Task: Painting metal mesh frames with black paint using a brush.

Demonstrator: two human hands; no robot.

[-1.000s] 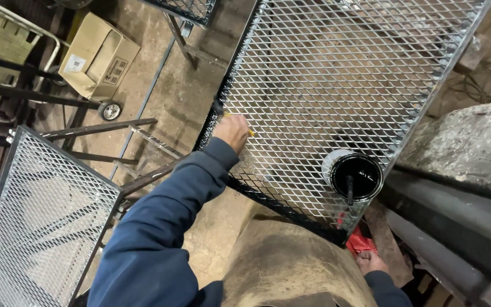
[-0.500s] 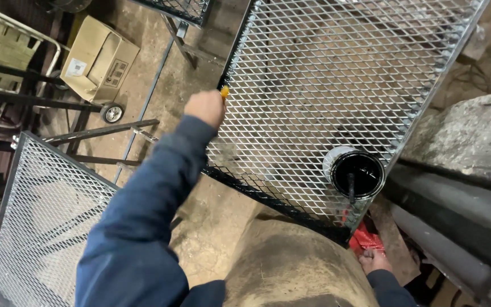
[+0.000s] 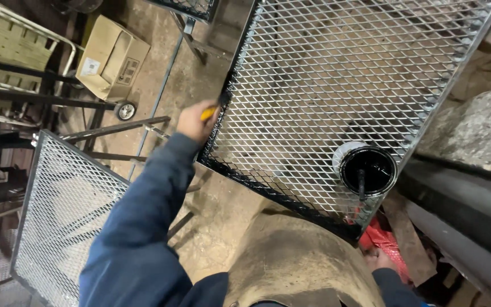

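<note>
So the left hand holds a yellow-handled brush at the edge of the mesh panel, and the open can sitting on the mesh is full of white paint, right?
Not quite: the paint in the can is black, not white, as the head view shows. The rest holds: the left hand has its grip on a yellow-handled brush at the edge of the mesh panel, and the open can sits on the mesh.

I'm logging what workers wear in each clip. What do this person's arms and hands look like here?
Both hands are bare, with no gloves. The left hand comes out of a long dark blue sleeve of thick, creased cloth that ends in a plain cuff at the wrist. The right hand shows low at the edge, with the same blue sleeve cuff. No markings or watch show.
</note>
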